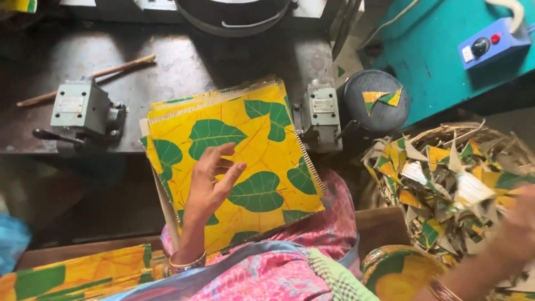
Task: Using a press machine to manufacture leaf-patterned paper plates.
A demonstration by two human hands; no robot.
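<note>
The left hand [210,181] lies open on a stack of yellow leaf-print sheets [245,161] at the desk's [184,67] front edge, steadying it. The right hand [518,228], blurred, reaches over the scrap basket [446,134]; I cannot tell its grip. Next, it likely needs both hands on the stack.

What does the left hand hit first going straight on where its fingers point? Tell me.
Probably the grey metal fixture at the bench edge: the left hand rests on the leaf-print sheets, fingers aimed up-right across them. Depth is unclear.
</note>
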